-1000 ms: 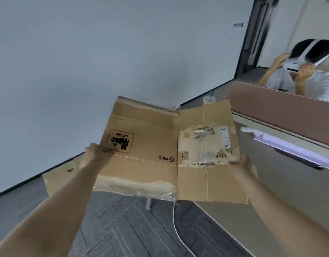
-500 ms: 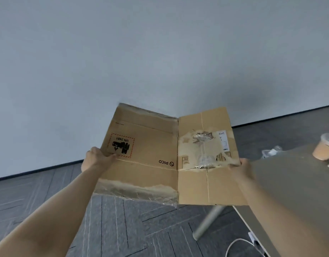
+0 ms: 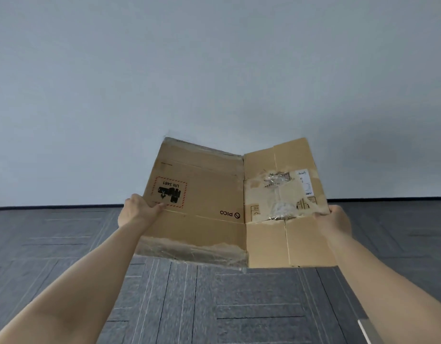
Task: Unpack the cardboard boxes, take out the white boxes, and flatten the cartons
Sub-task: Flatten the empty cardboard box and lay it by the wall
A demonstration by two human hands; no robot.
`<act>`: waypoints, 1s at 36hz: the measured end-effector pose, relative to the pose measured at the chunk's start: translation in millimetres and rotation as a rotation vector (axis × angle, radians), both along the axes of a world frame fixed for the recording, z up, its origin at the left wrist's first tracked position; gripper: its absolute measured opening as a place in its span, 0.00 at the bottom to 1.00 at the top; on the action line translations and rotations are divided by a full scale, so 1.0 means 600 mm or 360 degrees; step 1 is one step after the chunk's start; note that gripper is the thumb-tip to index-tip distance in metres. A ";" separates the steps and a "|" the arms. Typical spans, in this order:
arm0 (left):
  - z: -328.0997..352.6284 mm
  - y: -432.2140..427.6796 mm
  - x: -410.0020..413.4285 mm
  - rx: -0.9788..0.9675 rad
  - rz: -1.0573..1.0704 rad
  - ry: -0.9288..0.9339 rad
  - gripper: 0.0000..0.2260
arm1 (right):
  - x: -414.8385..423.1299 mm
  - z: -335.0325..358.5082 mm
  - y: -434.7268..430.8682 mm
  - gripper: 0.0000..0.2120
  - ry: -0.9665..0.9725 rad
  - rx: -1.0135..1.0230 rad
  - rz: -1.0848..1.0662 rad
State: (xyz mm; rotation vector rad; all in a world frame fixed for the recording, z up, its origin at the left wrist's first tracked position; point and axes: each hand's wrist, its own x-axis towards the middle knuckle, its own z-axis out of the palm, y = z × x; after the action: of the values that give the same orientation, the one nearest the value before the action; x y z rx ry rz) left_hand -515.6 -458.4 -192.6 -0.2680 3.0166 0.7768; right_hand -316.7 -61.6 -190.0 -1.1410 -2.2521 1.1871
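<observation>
Carpet tiles [image 3: 214, 306] meet pale wall [image 3: 214, 70] behind the held carton [image 3: 209, 194].

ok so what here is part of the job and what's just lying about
Job:
cardboard carton, opened out flat
left hand gripping its left edge
right hand gripping its right edge
torn tape on its lower edge

Just there:
grey carpet floor
pale wall
pale strip at bottom right, too little showing to identify
</observation>
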 end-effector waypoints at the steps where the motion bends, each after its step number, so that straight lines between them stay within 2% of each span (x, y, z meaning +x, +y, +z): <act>1: 0.005 0.013 -0.018 -0.0005 0.0021 0.0006 0.33 | -0.028 0.003 0.017 0.04 0.0013 0.0002 0.0020; 4: 0.027 0.058 -0.076 -0.0076 0.0062 0.0035 0.33 | -0.113 0.013 0.071 0.02 0.0009 -0.0002 0.0083; 5: 0.034 0.072 -0.096 -0.0094 0.0073 0.0040 0.34 | -0.140 0.017 0.091 0.04 0.0008 -0.0008 0.0113; 10: 0.060 0.132 -0.194 -0.0052 0.0130 0.0091 0.36 | -0.266 0.050 0.174 0.19 0.0011 -0.0206 0.0337; 14: 0.062 0.161 -0.258 0.0014 0.0217 0.0088 0.35 | -0.352 0.065 0.208 0.37 -0.0139 -0.0458 0.0519; 16: 0.055 0.170 -0.291 0.0039 0.0237 0.0090 0.34 | -0.393 0.058 0.217 0.41 -0.0196 -0.0493 0.0536; 21: 0.011 0.186 -0.396 0.0054 0.0158 0.0016 0.31 | -0.508 0.014 0.218 0.39 -0.0224 -0.0448 0.0417; 27: -0.107 0.203 -0.561 0.0311 -0.0062 -0.0273 0.30 | -0.648 -0.105 0.218 0.33 -0.0287 -0.0314 0.0224; 31: -0.216 0.217 -0.669 0.0197 -0.0142 -0.0413 0.32 | -0.733 -0.217 0.216 0.31 -0.0329 -0.0259 0.0080; 36: -0.383 0.229 -0.762 0.0100 -0.0055 -0.0445 0.26 | -0.821 -0.391 0.208 0.29 -0.0371 -0.0183 -0.0018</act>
State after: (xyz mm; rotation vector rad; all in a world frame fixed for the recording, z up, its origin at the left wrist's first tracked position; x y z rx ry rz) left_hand -972.7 -321.1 -422.1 -0.2951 2.7238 0.7588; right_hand -809.4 62.9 -424.8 -1.3999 -2.3670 1.2502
